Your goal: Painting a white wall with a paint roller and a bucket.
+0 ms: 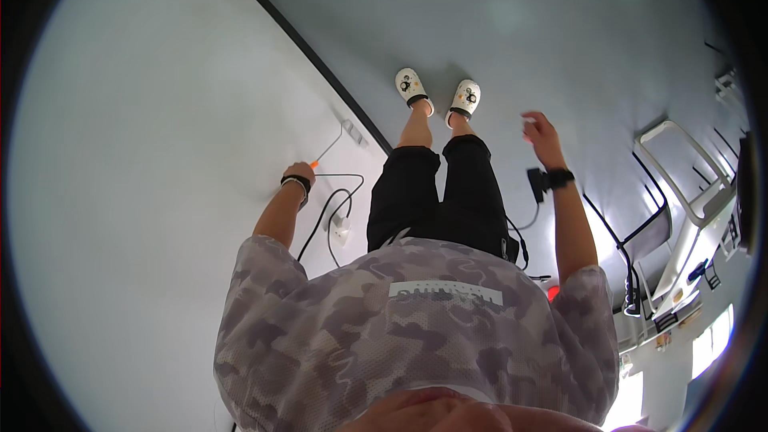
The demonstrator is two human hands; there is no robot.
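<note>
My left hand (299,171) is closed, close to the white wall on the left. From its fingers shows the orange end (314,165) of a thing whose kind I cannot make out. A thin grey line runs from this orange end up toward a pale wall socket (352,134). My right hand (546,144) hangs in the air to the right of my legs, its fingers loosely bent and apart. A small pale spot shows at its fingertips, too small to name. Around the right wrist sits a black strap with a black box (538,185) and a cable.
Dark cables (326,216) run by the wall to a second white socket (341,232) with a plug in it. A black skirting strip (312,56) borders the grey floor (496,24). At the right stand a chair (652,232) and a white table (692,260).
</note>
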